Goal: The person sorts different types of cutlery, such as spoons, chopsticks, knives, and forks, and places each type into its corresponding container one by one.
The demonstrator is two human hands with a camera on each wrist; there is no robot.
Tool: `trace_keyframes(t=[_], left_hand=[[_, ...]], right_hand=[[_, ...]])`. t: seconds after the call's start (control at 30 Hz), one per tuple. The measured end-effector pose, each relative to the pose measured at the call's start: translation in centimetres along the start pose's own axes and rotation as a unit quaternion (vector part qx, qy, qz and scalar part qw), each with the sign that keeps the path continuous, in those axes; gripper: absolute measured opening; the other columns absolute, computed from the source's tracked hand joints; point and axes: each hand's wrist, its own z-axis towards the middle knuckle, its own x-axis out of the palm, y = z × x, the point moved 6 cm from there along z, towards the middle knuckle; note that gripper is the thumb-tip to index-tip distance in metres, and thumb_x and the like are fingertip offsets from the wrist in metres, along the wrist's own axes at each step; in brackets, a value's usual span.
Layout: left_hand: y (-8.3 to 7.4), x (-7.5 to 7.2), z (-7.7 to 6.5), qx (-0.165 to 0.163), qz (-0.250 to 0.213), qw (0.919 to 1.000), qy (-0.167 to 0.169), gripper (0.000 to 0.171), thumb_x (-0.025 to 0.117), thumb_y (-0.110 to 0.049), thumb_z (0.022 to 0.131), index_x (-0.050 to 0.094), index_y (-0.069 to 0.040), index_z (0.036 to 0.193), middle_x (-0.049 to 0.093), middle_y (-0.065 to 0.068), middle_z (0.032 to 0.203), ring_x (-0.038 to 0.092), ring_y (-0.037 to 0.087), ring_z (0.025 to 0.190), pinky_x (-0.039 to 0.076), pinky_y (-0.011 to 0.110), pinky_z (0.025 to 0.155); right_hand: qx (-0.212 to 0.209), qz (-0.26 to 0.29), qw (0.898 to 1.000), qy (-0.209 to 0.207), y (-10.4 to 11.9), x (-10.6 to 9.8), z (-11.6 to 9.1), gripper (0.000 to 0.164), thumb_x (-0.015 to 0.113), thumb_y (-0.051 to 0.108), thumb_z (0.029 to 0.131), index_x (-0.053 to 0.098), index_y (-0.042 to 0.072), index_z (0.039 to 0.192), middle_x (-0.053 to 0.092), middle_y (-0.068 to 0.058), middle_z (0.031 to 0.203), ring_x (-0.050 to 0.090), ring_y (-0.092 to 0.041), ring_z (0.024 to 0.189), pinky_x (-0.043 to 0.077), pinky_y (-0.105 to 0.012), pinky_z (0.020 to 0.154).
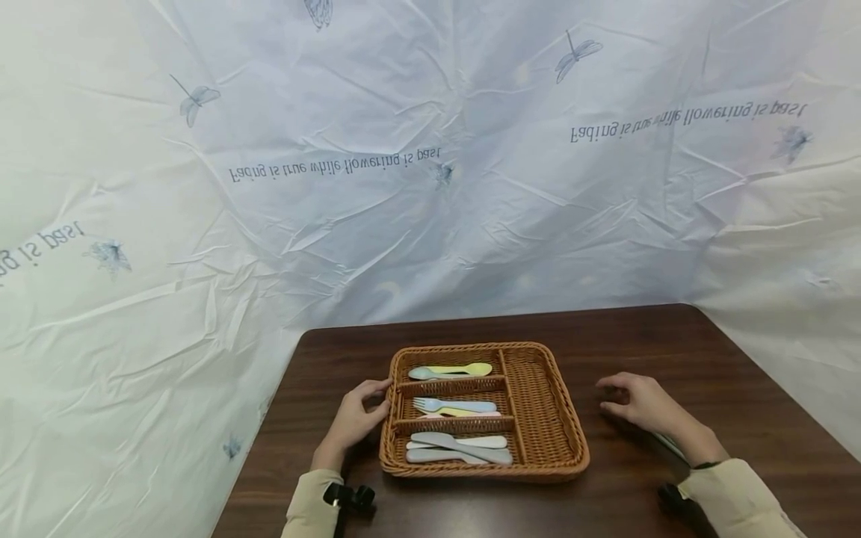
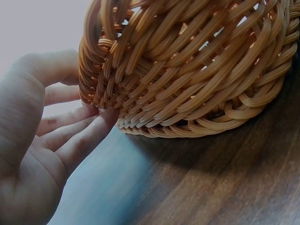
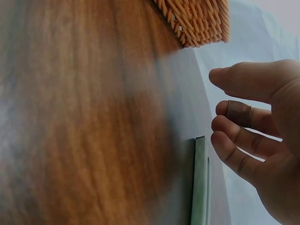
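A brown wicker basket tray (image 1: 548,411) with dividers sits on the table. Its back-left compartment holds a yellow spoon (image 1: 480,369) and a pale blue spoon (image 1: 422,373). A light blue fork (image 1: 464,406) lies over yellow and pink cutlery in the middle one. Grey knives (image 1: 437,455) and a white handle (image 1: 494,441) lie in the front one. My left hand (image 1: 359,415) touches the basket's left side, its fingertips against the woven wall (image 2: 187,84). Right of the basket, my right hand (image 1: 639,400) is held above the table, fingers loosely bent and holding nothing.
A thin green flat-edged object (image 3: 199,183) lies on the table below my right hand, partly hidden by the forearm in the head view. The dark wooden table (image 1: 619,329) meets a pale printed cloth (image 1: 471,224) hanging behind and at the sides.
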Motion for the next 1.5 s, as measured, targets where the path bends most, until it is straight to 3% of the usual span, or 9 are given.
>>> trace_keyframes(t=[0.33, 0.73, 1.0, 1.1, 1.23, 1.33, 1.5], left_hand=[[0.4, 0.1, 0.1, -0.006, -0.011, 0.9999, 0.002, 0.040, 0.063, 0.002, 0.090, 0.059, 0.007, 0.129, 0.060, 0.025, 0.122, 0.060, 0.038, 0.108, 0.056, 0.047, 0.089], [0.4, 0.2, -0.1, -0.012, -0.005, 0.9999, 0.003, 0.040, 0.062, 0.002, 0.090, 0.059, 0.006, 0.130, 0.060, 0.022, 0.122, 0.061, 0.035, 0.109, 0.057, 0.038, 0.088], [3.9, 0.9, 0.3, -0.016, -0.004, 0.9997, -0.019, 0.040, 0.064, 0.000, 0.090, 0.062, -0.003, 0.130, 0.061, 0.014, 0.122, 0.061, 0.033, 0.109, 0.057, 0.040, 0.088], [4.4, 0.7, 0.4, -0.005, -0.003, 0.9998, -0.016, 0.040, 0.065, -0.005, 0.090, 0.063, -0.007, 0.130, 0.062, 0.010, 0.121, 0.062, 0.029, 0.108, 0.057, 0.041, 0.089], [2.0, 0.3, 0.1, 0.005, -0.007, 1.0000, -0.005, 0.040, 0.064, -0.002, 0.090, 0.061, 0.001, 0.131, 0.061, 0.019, 0.121, 0.061, 0.036, 0.108, 0.054, 0.053, 0.090], [0.7, 0.2, 0.1, 0.005, -0.005, 1.0000, 0.002, 0.041, 0.062, 0.002, 0.090, 0.058, 0.008, 0.130, 0.059, 0.027, 0.122, 0.060, 0.041, 0.109, 0.053, 0.055, 0.090], [3.1, 0.7, 0.5, 0.000, -0.004, 0.9999, -0.011, 0.040, 0.062, 0.002, 0.090, 0.059, 0.004, 0.131, 0.060, 0.023, 0.122, 0.060, 0.039, 0.109, 0.056, 0.047, 0.088]], right_hand=[[0.004, -0.001, 1.000, 0.006, -0.4, 0.2, -0.6, 0.034, 0.078, 0.018, 0.081, 0.070, 0.008, 0.113, 0.069, -0.004, 0.106, 0.064, -0.018, 0.086, 0.054, -0.029, 0.067], [-0.009, -0.011, 1.000, 0.022, -0.5, 0.4, -0.9, 0.031, 0.080, 0.010, 0.077, 0.071, 0.008, 0.107, 0.068, -0.003, 0.099, 0.064, -0.018, 0.082, 0.053, -0.029, 0.064], [-0.003, -0.015, 1.000, 0.020, -0.8, -0.2, -1.2, 0.031, 0.080, 0.007, 0.076, 0.072, 0.010, 0.106, 0.069, -0.003, 0.101, 0.065, -0.019, 0.082, 0.054, -0.030, 0.064], [0.002, -0.017, 1.000, 0.019, -1.2, -0.3, -1.2, 0.030, 0.079, 0.007, 0.076, 0.072, 0.010, 0.105, 0.069, -0.003, 0.101, 0.065, -0.019, 0.082, 0.054, -0.031, 0.064], [0.006, -0.023, 1.000, 0.019, -1.8, -0.5, -1.3, 0.030, 0.079, 0.007, 0.076, 0.072, 0.011, 0.105, 0.069, -0.003, 0.100, 0.064, -0.018, 0.081, 0.053, -0.031, 0.063], [0.010, -0.028, 1.000, 0.011, -2.1, -0.6, -1.5, 0.028, 0.078, 0.007, 0.077, 0.073, 0.012, 0.103, 0.068, 0.000, 0.097, 0.063, -0.015, 0.080, 0.052, -0.030, 0.062], [0.018, -0.033, 0.999, 0.004, -2.4, -0.8, -1.8, 0.024, 0.079, 0.008, 0.076, 0.073, 0.011, 0.099, 0.065, 0.003, 0.090, 0.056, -0.010, 0.075, 0.047, -0.028, 0.060]])
